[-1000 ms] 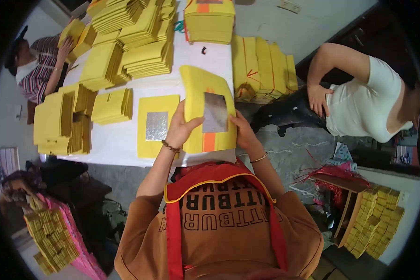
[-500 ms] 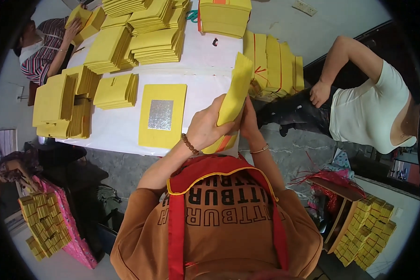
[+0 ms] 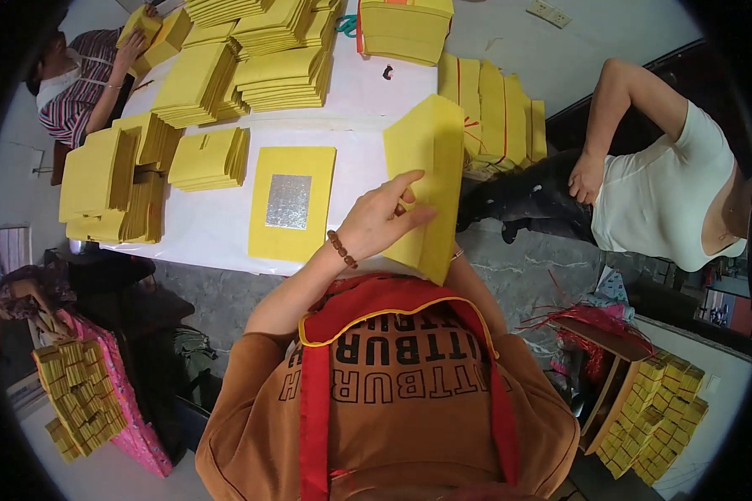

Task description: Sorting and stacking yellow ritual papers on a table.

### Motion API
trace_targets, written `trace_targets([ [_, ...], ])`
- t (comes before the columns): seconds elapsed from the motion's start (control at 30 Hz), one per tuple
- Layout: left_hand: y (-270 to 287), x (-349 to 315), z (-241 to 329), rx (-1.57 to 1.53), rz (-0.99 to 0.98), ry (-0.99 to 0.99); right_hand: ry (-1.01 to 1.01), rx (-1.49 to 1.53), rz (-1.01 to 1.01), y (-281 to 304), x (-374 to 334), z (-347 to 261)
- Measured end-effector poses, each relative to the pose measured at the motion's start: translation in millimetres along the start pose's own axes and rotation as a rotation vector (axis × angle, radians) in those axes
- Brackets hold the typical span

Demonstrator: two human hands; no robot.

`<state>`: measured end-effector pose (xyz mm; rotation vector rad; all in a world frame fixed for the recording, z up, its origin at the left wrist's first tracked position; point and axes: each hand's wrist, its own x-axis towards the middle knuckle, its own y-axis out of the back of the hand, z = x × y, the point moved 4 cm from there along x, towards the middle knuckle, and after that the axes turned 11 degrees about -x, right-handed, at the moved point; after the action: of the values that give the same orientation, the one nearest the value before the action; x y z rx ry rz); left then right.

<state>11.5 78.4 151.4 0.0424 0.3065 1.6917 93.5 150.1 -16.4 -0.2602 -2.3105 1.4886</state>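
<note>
Yellow paper sheets (image 3: 439, 188) stand creased at the table's right edge, part flat and part tilted up. Over them is my left hand (image 3: 380, 217), its fingers apart and nothing gripped between them; whether the fingertips touch the paper is hard to tell. My right hand is hidden behind the raised paper, and only a bit of wrist shows below its right side. To the left of my left hand lies a flat yellow sheet (image 3: 263, 242) with a silver foil square (image 3: 288, 202) on it.
Folded yellow paper piles (image 3: 196, 83) fill the table's far left, with a smaller pile (image 3: 207, 163) nearer. A tied yellow bundle (image 3: 405, 33) sits at the back beside teal-handled scissors (image 3: 348, 25). One person in white (image 3: 668, 184) stands at right; another in stripes (image 3: 79, 92) handles yellow paper.
My left hand has let go of the paper's edge and opened its fingers. The paper has swung wider, showing a broad face. My right hand has gone out of sight behind it.
</note>
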Motion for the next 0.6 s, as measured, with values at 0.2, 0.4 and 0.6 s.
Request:
trace_targets([
  [0.2, -1, -3, 2, -0.084, 0.106, -0.041, -0.005, -0.012, 0.032, -1, -11, 7],
  [0.4, -9, -2, 3, -0.036, 0.139, -0.019, 0.01, -0.033, 0.065, -1, -20, 6],
  [0.6, -20, 1, 14, 0.145, 0.242, -0.345, 0.034, -0.051, 0.101, -1, -34, 8],
])
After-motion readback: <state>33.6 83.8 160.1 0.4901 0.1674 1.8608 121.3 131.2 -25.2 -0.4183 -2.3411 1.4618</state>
